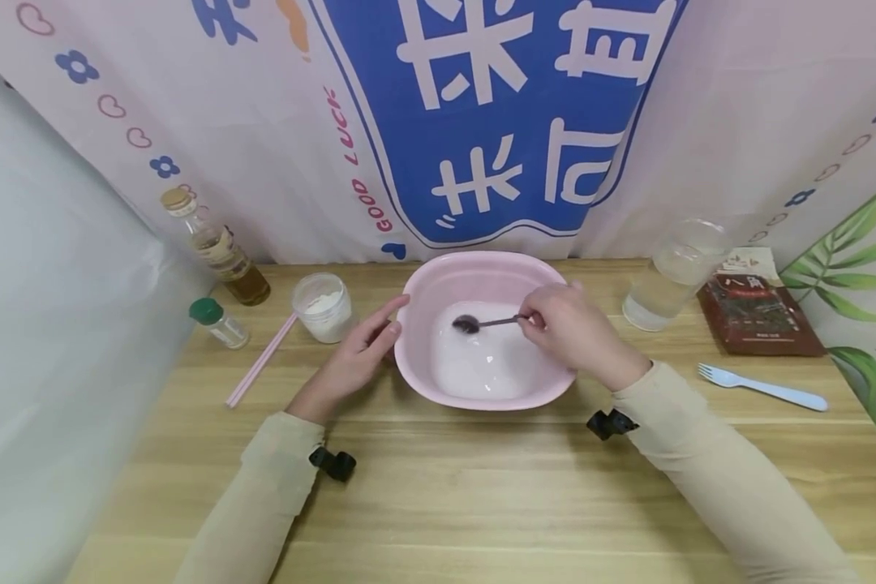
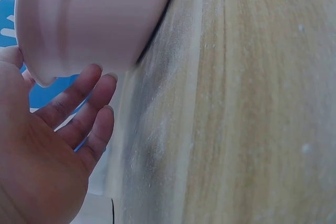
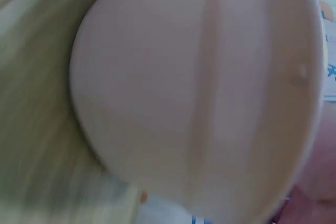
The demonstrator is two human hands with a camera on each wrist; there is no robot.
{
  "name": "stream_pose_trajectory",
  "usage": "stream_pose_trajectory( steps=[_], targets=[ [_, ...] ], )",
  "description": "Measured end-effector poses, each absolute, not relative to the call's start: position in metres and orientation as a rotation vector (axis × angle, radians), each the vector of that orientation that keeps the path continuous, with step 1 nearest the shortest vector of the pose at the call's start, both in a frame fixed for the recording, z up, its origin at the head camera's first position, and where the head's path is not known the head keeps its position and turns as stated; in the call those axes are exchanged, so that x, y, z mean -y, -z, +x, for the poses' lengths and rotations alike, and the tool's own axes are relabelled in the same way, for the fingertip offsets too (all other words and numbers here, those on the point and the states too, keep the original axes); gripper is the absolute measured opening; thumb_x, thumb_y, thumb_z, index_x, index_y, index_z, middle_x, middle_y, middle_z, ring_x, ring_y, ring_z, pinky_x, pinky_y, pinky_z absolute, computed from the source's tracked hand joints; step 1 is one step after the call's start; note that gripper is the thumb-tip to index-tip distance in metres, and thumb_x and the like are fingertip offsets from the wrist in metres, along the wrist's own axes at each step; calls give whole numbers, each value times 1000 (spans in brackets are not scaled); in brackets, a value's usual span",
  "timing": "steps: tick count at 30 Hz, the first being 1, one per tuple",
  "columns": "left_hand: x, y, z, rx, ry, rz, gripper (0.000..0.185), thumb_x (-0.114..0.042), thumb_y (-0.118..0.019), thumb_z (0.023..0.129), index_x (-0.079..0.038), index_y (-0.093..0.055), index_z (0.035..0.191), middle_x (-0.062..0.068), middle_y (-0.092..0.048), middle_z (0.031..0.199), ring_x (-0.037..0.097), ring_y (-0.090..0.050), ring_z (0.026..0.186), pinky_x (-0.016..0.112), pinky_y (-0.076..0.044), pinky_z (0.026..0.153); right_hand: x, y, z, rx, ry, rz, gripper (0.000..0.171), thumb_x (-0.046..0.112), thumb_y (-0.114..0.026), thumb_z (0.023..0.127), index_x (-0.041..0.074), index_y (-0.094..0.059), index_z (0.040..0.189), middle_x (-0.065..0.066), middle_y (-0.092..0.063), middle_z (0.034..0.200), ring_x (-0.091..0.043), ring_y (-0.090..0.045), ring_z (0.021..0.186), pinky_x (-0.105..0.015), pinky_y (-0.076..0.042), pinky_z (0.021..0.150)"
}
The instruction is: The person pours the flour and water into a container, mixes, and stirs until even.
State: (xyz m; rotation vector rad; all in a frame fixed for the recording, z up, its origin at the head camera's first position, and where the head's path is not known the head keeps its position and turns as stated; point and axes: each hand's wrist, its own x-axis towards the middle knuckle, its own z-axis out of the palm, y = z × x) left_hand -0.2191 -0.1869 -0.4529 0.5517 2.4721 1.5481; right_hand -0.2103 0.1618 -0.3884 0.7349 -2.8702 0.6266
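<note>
A pink plastic basin (image 1: 487, 269) stands on the table with a white liquid (image 1: 482, 365) in its bottom. My right hand (image 1: 573, 328) reaches over the basin's right side and pinches the handle of a dark metal spoon (image 1: 467, 324); the spoon's bowl is over the white liquid. At the left side, my left hand (image 1: 358, 353) touches the rim. The left wrist view shows its relaxed fingers (image 2: 86, 100) spread beside the outer wall. In the right wrist view the basin wall (image 3: 157, 77) hides most of the right hand.
Left of the basin are a jar of white powder (image 1: 324, 308), pink chopsticks (image 1: 263, 361), a green-capped shaker (image 1: 219, 322) and an oil bottle (image 1: 226, 251). To the right stand a clear pitcher of water (image 1: 664, 284), a dark red packet (image 1: 759, 316) and a blue fork (image 1: 762, 388).
</note>
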Motion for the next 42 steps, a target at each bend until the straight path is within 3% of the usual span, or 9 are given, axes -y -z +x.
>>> stream_pose_trajectory(
  steps=[5, 11, 16, 22, 32, 38, 42],
  targets=[
    [186, 453, -220, -2471, -1540, 553, 51, -32, -45, 118, -28, -39, 169, 18, -71, 125, 25, -65, 107, 53, -58, 101, -190, 379, -204, 2863, -508, 681, 4, 7, -75, 94, 7, -78, 90, -6, -75, 84, -29, -65, 85, -46, -37, 84],
    [186, 454, -221, -2479, -1521, 535, 51, -34, -45, 118, -31, -39, 169, 17, -71, 120, 25, -64, 105, 50, -57, 100, -214, 364, -189, 2922, -565, 837, 12, 7, -79, 92, 16, -76, 85, 7, -64, 76, -17, -56, 78, -41, -28, 82],
    [188, 455, -220, -2473, -1529, 536, 51, -33, -45, 118, -31, -39, 168, 17, -72, 118, 26, -65, 104, 51, -58, 99, -202, 369, -188, 2949, -710, 941, 5, 12, -78, 97, 14, -79, 92, 10, -64, 76, -12, -53, 77, -39, -29, 84],
    [187, 454, -220, -2467, -1536, 552, 51, -32, -45, 118, -29, -40, 168, 16, -69, 109, 25, -63, 100, 50, -58, 95, -173, 386, -194, 2886, -749, 812, 6, 14, -74, 99, 10, -79, 96, 4, -62, 76, -16, -53, 78, -37, -29, 81],
    [186, 452, -219, -2458, -1553, 550, 51, -32, -45, 117, -28, -40, 168, 19, -72, 128, 27, -66, 110, 53, -58, 102, -183, 385, -201, 2826, -538, 576, 7, 11, -76, 96, 5, -80, 96, -5, -73, 83, -29, -65, 85, -46, -33, 85],
    [186, 452, -220, -2459, -1548, 554, 51, -31, -45, 118, -27, -40, 168, 19, -72, 123, 26, -65, 106, 51, -58, 98, -208, 373, -191, 2849, -700, 675, 8, 9, -73, 97, 9, -78, 91, 1, -62, 77, -26, -57, 86, -42, -27, 86],
    [187, 453, -220, -2464, -1539, 560, 52, -31, -45, 118, -28, -39, 169, 18, -72, 124, 25, -65, 107, 51, -58, 100, -211, 375, -188, 2850, -804, 782, 8, 7, -75, 97, 11, -79, 91, 3, -62, 75, -21, -55, 80, -35, -37, 83]
  ],
)
